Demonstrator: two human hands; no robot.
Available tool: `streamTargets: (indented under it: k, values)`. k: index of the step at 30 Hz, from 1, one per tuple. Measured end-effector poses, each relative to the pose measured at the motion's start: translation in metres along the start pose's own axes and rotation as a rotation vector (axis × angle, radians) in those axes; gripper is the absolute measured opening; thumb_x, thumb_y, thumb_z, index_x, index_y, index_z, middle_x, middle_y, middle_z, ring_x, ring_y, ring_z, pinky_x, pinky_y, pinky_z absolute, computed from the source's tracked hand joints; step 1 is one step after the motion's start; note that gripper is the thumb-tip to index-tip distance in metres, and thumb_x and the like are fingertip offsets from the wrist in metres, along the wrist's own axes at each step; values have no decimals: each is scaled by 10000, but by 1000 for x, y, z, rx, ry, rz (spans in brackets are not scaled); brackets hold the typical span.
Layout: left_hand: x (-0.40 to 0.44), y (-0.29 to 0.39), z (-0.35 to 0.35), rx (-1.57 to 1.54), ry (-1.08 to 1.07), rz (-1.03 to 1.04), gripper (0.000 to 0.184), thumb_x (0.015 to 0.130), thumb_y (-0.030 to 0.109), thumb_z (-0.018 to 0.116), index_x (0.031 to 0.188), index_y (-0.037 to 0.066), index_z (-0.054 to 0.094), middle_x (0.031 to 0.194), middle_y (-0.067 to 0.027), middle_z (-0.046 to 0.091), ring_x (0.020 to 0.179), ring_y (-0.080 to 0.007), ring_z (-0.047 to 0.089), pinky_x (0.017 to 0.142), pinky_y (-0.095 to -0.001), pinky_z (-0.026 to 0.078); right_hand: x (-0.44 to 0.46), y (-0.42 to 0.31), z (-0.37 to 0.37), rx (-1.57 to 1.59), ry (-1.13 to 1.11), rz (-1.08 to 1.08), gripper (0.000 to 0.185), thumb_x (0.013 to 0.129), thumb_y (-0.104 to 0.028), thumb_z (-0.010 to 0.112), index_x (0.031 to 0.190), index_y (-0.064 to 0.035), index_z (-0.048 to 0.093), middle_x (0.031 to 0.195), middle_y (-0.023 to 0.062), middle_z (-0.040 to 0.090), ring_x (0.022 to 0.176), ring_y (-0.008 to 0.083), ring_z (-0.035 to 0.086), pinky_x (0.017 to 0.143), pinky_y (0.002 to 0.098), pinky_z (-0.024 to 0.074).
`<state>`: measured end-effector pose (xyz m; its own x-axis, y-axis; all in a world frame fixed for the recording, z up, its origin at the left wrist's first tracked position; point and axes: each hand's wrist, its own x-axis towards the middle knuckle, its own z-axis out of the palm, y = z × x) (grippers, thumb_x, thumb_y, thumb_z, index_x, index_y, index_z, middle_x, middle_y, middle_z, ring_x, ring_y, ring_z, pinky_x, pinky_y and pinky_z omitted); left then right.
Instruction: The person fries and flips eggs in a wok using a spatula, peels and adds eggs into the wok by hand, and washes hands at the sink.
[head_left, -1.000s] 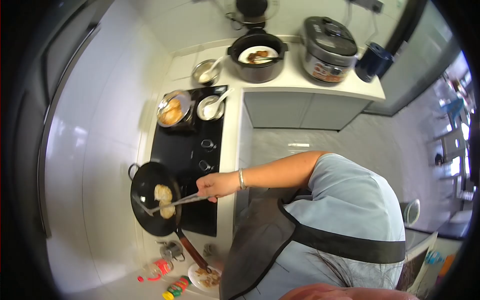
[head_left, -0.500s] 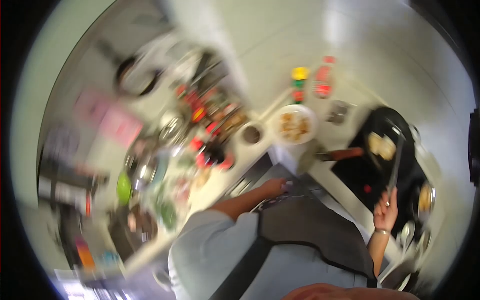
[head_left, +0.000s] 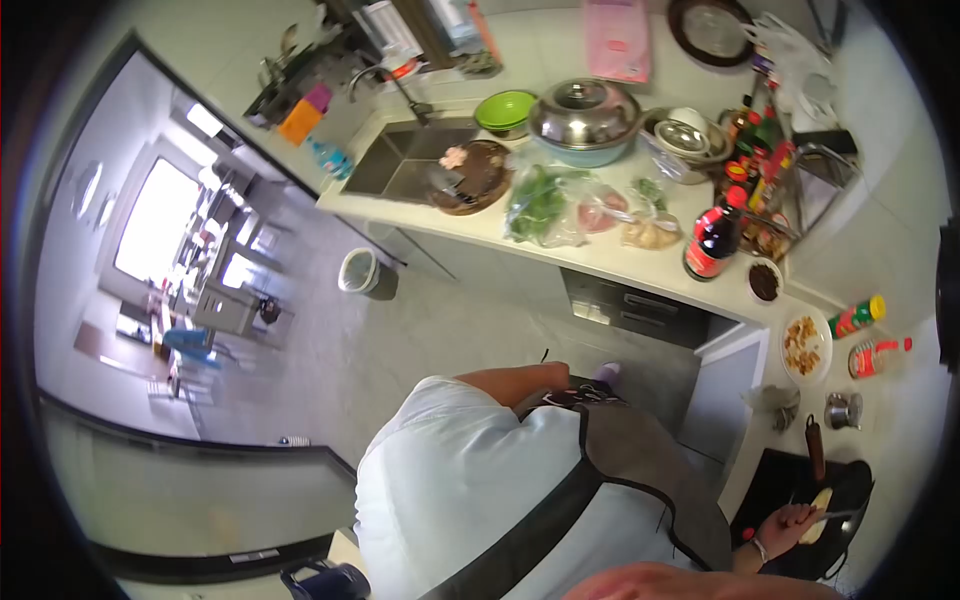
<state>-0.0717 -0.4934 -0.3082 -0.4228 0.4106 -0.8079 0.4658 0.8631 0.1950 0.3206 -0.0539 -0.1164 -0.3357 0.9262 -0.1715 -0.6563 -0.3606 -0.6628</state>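
Observation:
At the lower right, my right hand (head_left: 792,524) is closed around a long metal spatula (head_left: 838,515), which reaches over a black pan (head_left: 852,490). Pale yellow pieces of food (head_left: 820,502) lie in the pan, partly hidden by this hand. The pan's brown handle (head_left: 815,445) points toward the back of the counter. Under the pan is a black cooktop (head_left: 765,490). My left hand (head_left: 556,376) hangs low in front of my body, beside the dark apron (head_left: 630,450); its fingers are not clear, and nothing shows in it.
A plate of browned food pieces (head_left: 790,365), a red-capped bottle (head_left: 868,358) and a metal cup (head_left: 843,410) stand beyond the cooktop. Along the long counter are a dark sauce bottle (head_left: 712,240), bagged greens (head_left: 540,205), a lidded pot (head_left: 585,115) and a sink (head_left: 385,165). A bin (head_left: 358,270) stands on the floor.
My view has swung left, so the cooktop now sits at the lower right and the sink and doorway show. My right hand still holds the spatula at the pan.

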Motion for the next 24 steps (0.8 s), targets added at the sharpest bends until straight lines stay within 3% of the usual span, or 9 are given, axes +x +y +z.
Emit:
streamTargets:
  k: [1, 3, 9, 10, 13, 20, 22, 23, 24]
  values:
    - [12, -26, 19, 3, 14, 18, 304, 786, 331, 590, 840, 54, 704, 904, -190, 674, 906, -337, 646, 804, -436, 506, 8, 0, -2, 24, -63, 24, 275, 1046, -240, 356, 840, -66, 411, 618, -29, 234, 471, 65, 226, 391, 214, 235]
    - [54, -86, 69, 21, 36, 65, 281, 759, 288, 583, 729, 35, 703, 820, -220, 668, 815, -364, 659, 774, -436, 523, -1, 0, 36, -18, 82, 23, 336, 1042, -263, 374, 746, -113, 321, 602, -31, 229, 469, 70, 220, 405, 222, 226]
    - [51, -136, 90, 220, 181, 237, 273, 755, 246, 543, 769, 30, 709, 869, -237, 667, 842, -372, 656, 780, -445, 519, 2, 8, 45, -27, 137, -21, 352, 1024, -276, 434, 728, -111, 337, 591, -34, 258, 476, 76, 226, 436, 231, 218]
    - [48, -133, 79, 236, 96, 229, 347, 810, 297, 528, 827, -3, 702, 921, -235, 658, 914, -388, 624, 811, -474, 494, 1, 11, 45, -9, 108, -54, 333, 1021, -267, 443, 742, -109, 354, 584, -33, 267, 477, 77, 235, 441, 235, 227]
    - [42, -125, 50, 147, 177, 252, 349, 791, 315, 549, 819, 5, 704, 899, -229, 659, 917, -393, 625, 811, -474, 492, -5, 15, 55, -39, 182, -105, 384, 1014, -296, 461, 683, -124, 371, 545, -34, 291, 445, 82, 255, 411, 228, 219]
    - [48, -122, -26, -42, 205, 249, 333, 766, 251, 610, 985, 10, 677, 1033, -224, 648, 1009, -375, 614, 857, -452, 488, 8, 4, 8, 54, -54, -172, 238, 1002, -286, 485, 965, -64, 564, 577, -40, 332, 452, 64, 265, 393, 218, 254]
    - [50, -135, -33, -18, 232, 249, 321, 791, 266, 601, 972, 9, 666, 1048, -229, 634, 1001, -385, 604, 854, -467, 480, -37, 11, 62, -147, 166, -235, 215, 1010, -260, 465, 941, -65, 521, 589, -45, 328, 457, 41, 285, 383, 191, 254]
    - [52, -140, -40, 23, 223, 284, 317, 803, 274, 597, 966, 9, 661, 1055, -232, 627, 997, -389, 600, 853, -474, 476, -37, 19, 48, -68, 119, -235, 284, 997, -310, 482, 1118, -60, 542, 609, -48, 394, 452, 37, 315, 373, 186, 284]
    - [53, -154, -39, 29, 286, 404, 349, 829, 317, 531, 807, -7, 659, 928, -241, 644, 929, -421, 608, 835, -503, 485, -39, 20, 33, -16, 40, -184, 280, 988, -332, 491, 1082, -77, 553, 623, -47, 435, 439, 37, 325, 362, 198, 296]
